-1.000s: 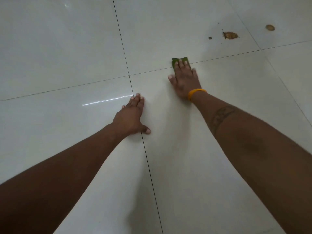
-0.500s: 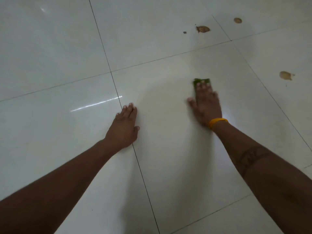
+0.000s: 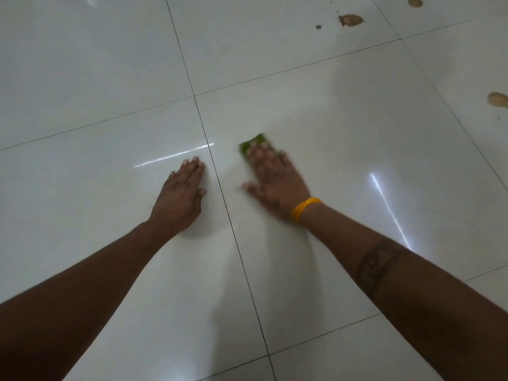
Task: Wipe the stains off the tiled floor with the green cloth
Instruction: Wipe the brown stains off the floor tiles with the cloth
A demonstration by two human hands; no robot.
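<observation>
My right hand (image 3: 276, 182), with a yellow band at the wrist, lies flat on the green cloth (image 3: 254, 143) and presses it to the white tiled floor (image 3: 343, 138); only the cloth's far edge shows past the fingertips, and the hand is motion-blurred. Just left of a grout line, my left hand (image 3: 180, 195) rests flat on the tile, fingers together, holding nothing. Brown stains lie far off: a large one (image 3: 351, 20) with a small speck (image 3: 318, 27) at the upper right, another (image 3: 414, 1) at the top edge, and one (image 3: 497, 99) at the right edge.
Glossy white tiles with dark grout lines fill the view. Bright light reflections streak the floor near my left hand and beside my right forearm.
My right hand has slid the cloth back toward me and to the left, close to my left hand. The view has shifted, and the stains now sit nearer the frame's top and right edges.
</observation>
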